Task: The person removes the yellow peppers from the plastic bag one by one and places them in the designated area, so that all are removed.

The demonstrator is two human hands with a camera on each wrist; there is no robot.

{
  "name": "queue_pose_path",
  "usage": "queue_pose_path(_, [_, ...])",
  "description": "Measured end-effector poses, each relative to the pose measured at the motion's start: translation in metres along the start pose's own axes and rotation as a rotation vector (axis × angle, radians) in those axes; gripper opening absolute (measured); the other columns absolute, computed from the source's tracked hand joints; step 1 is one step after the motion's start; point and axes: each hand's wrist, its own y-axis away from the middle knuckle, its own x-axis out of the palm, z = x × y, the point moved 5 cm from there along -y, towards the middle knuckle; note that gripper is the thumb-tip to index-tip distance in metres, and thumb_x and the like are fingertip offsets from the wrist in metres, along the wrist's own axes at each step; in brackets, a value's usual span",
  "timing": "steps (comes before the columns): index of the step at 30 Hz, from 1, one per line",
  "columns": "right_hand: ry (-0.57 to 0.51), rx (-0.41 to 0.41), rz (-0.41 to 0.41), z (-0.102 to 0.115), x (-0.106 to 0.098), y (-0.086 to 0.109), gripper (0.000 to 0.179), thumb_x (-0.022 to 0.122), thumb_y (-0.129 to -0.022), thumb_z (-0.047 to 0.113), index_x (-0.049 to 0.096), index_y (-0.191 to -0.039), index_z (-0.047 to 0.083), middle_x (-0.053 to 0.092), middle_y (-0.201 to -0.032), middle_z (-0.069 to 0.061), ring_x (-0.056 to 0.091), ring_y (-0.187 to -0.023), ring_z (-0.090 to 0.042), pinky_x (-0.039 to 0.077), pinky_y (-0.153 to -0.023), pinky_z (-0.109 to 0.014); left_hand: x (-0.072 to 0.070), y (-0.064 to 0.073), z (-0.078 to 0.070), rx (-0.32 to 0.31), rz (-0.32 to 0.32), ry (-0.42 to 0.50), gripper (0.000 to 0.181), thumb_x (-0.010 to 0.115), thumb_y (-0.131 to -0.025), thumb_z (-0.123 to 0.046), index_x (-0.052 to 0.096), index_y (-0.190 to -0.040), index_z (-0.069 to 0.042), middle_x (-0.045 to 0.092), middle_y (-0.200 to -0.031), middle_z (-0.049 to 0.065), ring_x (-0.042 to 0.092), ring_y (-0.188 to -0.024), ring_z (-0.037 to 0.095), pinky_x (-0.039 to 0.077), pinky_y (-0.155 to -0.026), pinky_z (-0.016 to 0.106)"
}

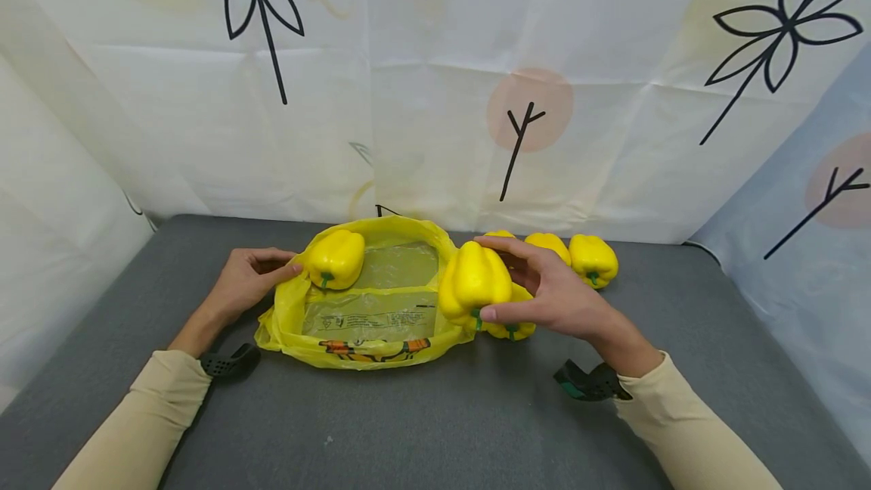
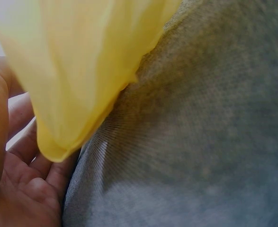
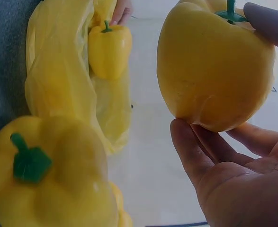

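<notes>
from the head view, the right hand (image 1: 558, 297) grips a yellow pepper (image 1: 475, 282) at the open yellow bag (image 1: 370, 350) on the table (image 1: 435, 414); the left hand (image 1: 248, 278) pinches the bag's rim. left wrist: bag plastic across curled fingers (image 2: 30, 156). right wrist: fingers (image 3: 195, 156) cup the pepper.

Pepper (image 1: 474, 283): yellow, glossy, green stem pointing down, lifted above bag's 3 o'clock rim, gripped between thumb and fingers. Bag (image 1: 367, 317): yellow plastic, mouth spread open, flat on grey surface, left rim pinched; second pepper (image 1: 335, 258) inside at 10 o'clock, stem down.
</notes>
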Motion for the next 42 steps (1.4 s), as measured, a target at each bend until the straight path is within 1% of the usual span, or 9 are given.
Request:
queue_pose_path(5, [-0.004, 0.023, -0.029, -0.004, -0.009, 0.009, 0.086, 0.082, -0.086, 0.006, 0.034, -0.157, 0.005, 0.041, -0.154, -0.01, 0.049, -0.134, -0.028, 0.048, -0.104, -0.031, 0.0, 0.0, 0.0, 0.003, 0.001, 0.003, 0.036, 0.071, -0.099, -0.024, 0.072, -0.12, 0.005, 0.075, -0.104, -0.001, 0.068, -0.09, 0.004, 0.057, -0.075, 0.023])
queue_pose_path(9, [0.02, 0.017, -0.056, -0.006, -0.017, 0.015, 0.084, 0.081, -0.087, 0.005, 0.035, -0.156, 0.004, 0.039, -0.155, -0.011, 0.05, -0.134, -0.028, 0.047, -0.105, -0.029, 0.0, 0.0, 0.001, 0.004, 0.001, -0.001, 0.036, 0.07, -0.099, -0.024, 0.072, -0.12, 0.005, 0.075, -0.104, -0.002, 0.068, -0.09, 0.004, 0.057, -0.075, 0.023])
queue_pose_path(15, [0.049, 0.024, -0.087, -0.01, -0.028, 0.025, 0.081, 0.079, -0.088, 0.004, 0.036, -0.156, 0.002, 0.038, -0.156, -0.012, 0.047, -0.136, -0.028, 0.046, -0.104, -0.024, 0.0, 0.0, 0.0, 0.001, 0.001, -0.007, 0.036, 0.07, -0.099, -0.025, 0.072, -0.12, 0.005, 0.075, -0.104, -0.002, 0.068, -0.09, 0.004, 0.057, -0.075, 0.022])
queue_pose_path(17, [0.054, 0.027, -0.097, -0.011, -0.031, 0.028, 0.08, 0.079, -0.088, 0.003, 0.036, -0.156, 0.002, 0.038, -0.155, -0.013, 0.047, -0.135, -0.026, 0.046, -0.104, -0.023, -0.001, 0.0, 0.0, 0.0, 0.001, -0.01, 0.036, 0.07, -0.099, -0.025, 0.072, -0.12, 0.005, 0.075, -0.105, 0.0, 0.068, -0.09, 0.004, 0.057, -0.076, 0.022])
queue_pose_path(22, [0.056, 0.023, -0.119, -0.014, -0.038, 0.037, 0.079, 0.077, -0.089, 0.0, 0.036, -0.156, 0.002, 0.037, -0.155, -0.015, 0.049, -0.133, -0.017, 0.045, -0.104, -0.021, 0.0, 0.0, 0.0, -0.003, 0.003, -0.01, 0.036, 0.07, -0.099, -0.025, 0.072, -0.12, 0.004, 0.075, -0.107, 0.005, 0.068, -0.09, 0.004, 0.057, -0.076, 0.022])
queue_pose_path(26, [0.064, 0.0, -0.132, -0.016, -0.044, 0.044, 0.078, 0.075, -0.089, -0.004, 0.035, -0.156, 0.001, 0.039, -0.149, -0.016, 0.051, -0.13, -0.014, 0.046, -0.103, -0.021, 0.0, 0.0, 0.0, -0.005, 0.004, -0.014, 0.036, 0.07, -0.099, -0.025, 0.072, -0.12, 0.004, 0.075, -0.108, 0.008, 0.068, -0.09, 0.004, 0.057, -0.076, 0.022])
queue_pose_path(30, [0.079, -0.018, -0.146, -0.017, -0.049, 0.049, 0.077, 0.073, -0.09, -0.006, 0.035, -0.156, 0.002, 0.043, -0.144, -0.016, 0.053, -0.125, -0.017, 0.048, -0.1, -0.021, 0.0, 0.0, 0.0, -0.004, 0.004, -0.013, 0.036, 0.07, -0.099, -0.025, 0.072, -0.12, 0.004, 0.075, -0.107, 0.007, 0.068, -0.091, 0.004, 0.057, -0.076, 0.022])
queue_pose_path(36, [0.064, -0.005, -0.171, -0.018, -0.057, 0.056, 0.073, 0.07, -0.091, -0.007, 0.037, -0.155, 0.002, 0.041, -0.149, -0.012, 0.052, -0.125, -0.018, 0.049, -0.098, -0.021, 0.0, -0.001, 0.001, 0.001, 0.001, -0.007, 0.036, 0.07, -0.099, -0.024, 0.072, -0.12, 0.004, 0.075, -0.105, 0.001, 0.068, -0.09, 0.004, 0.057, -0.075, 0.022])
queue_pose_path(42, [0.051, -0.018, -0.193, -0.021, -0.066, 0.062, 0.073, 0.068, -0.091, -0.011, 0.035, -0.155, -0.001, 0.043, -0.149, -0.011, 0.054, -0.124, -0.016, 0.05, -0.096, -0.021, 0.0, 0.0, 0.0, 0.004, 0.002, -0.006, 0.036, 0.07, -0.099, -0.024, 0.072, -0.12, 0.005, 0.075, -0.105, 0.0, 0.068, -0.09, 0.004, 0.057, -0.075, 0.022])
